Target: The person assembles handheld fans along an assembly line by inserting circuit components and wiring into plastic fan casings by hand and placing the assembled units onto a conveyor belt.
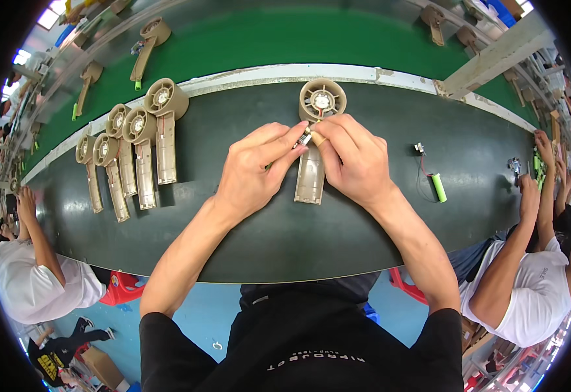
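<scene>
Dark tabletop beneath both hands, pinched closed around one small component

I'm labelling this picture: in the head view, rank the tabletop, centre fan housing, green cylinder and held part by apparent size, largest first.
1. Tabletop
2. Centre fan housing
3. Green cylinder
Held part: partly covered, so unsure against the cylinder.

Black T-shirt with pale, curved chest lettering; short black sleeves; bare forearms and fingers

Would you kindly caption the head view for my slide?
Left hand pinches a small part beside the right hand, over a beige fan housing.
</scene>
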The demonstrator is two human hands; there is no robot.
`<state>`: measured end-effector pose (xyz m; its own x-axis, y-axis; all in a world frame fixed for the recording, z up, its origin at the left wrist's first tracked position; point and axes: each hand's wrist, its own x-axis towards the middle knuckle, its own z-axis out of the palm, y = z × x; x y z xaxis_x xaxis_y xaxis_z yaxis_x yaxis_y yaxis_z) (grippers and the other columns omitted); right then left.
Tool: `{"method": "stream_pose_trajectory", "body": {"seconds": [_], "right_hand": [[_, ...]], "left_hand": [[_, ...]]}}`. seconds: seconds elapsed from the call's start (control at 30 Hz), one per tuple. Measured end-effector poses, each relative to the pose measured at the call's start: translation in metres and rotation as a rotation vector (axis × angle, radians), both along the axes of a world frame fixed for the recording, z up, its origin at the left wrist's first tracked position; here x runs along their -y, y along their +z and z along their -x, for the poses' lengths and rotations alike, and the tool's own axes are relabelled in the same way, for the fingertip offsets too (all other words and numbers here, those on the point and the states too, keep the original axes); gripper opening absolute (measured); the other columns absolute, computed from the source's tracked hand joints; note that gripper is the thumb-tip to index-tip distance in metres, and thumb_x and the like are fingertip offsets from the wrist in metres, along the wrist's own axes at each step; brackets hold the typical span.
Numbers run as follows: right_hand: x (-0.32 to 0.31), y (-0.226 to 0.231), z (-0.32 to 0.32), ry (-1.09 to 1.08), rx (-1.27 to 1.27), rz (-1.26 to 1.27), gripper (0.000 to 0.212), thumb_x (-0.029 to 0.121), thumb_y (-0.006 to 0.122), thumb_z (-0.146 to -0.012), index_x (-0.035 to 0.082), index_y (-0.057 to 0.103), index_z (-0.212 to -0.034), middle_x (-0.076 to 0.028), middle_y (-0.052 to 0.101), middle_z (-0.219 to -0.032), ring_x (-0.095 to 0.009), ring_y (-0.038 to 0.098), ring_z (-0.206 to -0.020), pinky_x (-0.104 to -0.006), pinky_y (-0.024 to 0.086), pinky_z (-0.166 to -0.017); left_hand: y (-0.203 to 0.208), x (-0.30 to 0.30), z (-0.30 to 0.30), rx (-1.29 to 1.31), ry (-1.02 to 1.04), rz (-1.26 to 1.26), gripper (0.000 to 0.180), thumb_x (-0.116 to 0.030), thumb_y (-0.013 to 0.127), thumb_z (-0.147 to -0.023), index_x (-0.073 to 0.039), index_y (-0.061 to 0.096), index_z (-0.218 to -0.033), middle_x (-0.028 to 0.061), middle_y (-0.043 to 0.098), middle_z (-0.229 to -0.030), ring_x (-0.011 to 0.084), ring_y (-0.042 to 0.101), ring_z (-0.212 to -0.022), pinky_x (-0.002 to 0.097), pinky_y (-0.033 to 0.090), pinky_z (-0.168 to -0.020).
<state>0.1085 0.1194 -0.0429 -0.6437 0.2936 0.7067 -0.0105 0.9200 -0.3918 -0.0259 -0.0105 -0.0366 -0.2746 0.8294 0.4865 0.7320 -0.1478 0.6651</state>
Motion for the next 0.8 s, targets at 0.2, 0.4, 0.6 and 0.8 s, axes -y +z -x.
{"method": "stream_pose_trajectory", "body": {"seconds": [0.2,0.4,0.6,0.8], "right_hand": [[0.026,0.02,-0.01,-0.289,0.283,0.38,0.028,0.014,0.072,-0.086,0.003,0.052,-0.103,-0.01,0.065,-0.084,-0.021,0.064,-0.058,-0.0329,0.05,-0.051],[-0.001,0.007,0.036,-0.141,0.239,0.842,0.034,0.01,0.066,-0.087,0.002,0.045,-0.112,-0.009,0.065,-0.078,-0.013,0.06,-0.055,-0.0309,0.047,-0.048],[-0.077,-0.018,0.164,-0.166,-0.039,1.081,0.048,0.019,0.067,-0.09,-0.003,0.044,-0.126,-0.015,0.068,-0.09,-0.019,0.068,-0.075,-0.0283,0.053,-0.055],[-0.06,-0.004,0.129,-0.262,0.211,0.692,0.054,0.026,0.07,-0.088,-0.003,0.053,-0.13,-0.015,0.069,-0.109,-0.02,0.069,-0.092,-0.0329,0.054,-0.08]], "left_hand": [[-0.008,-0.004,-0.009,0.399,0.11,0.046,0.025,-0.004,0.061,-0.095,0.002,0.065,-0.119,0.0115,0.068,-0.085,0.0175,0.063,-0.069,0.0312,0.051,-0.064],[0.01,-0.041,0.046,0.563,0.196,0.157,0.025,-0.013,0.056,-0.098,0.003,0.064,-0.116,0.0076,0.063,-0.072,0.0111,0.055,-0.058,0.0299,0.047,-0.055],[0.02,-0.102,0.147,0.064,0.397,0.158,0.036,-0.019,0.06,-0.094,0.0,0.062,-0.125,0.0146,0.071,-0.091,0.0238,0.069,-0.082,0.0338,0.053,-0.077],[0.079,-0.004,0.154,-0.36,0.393,0.611,0.054,-0.032,0.072,-0.083,-0.009,0.061,-0.13,0.0206,0.056,-0.136,0.0336,0.048,-0.132,0.0425,0.039,-0.11]]}}
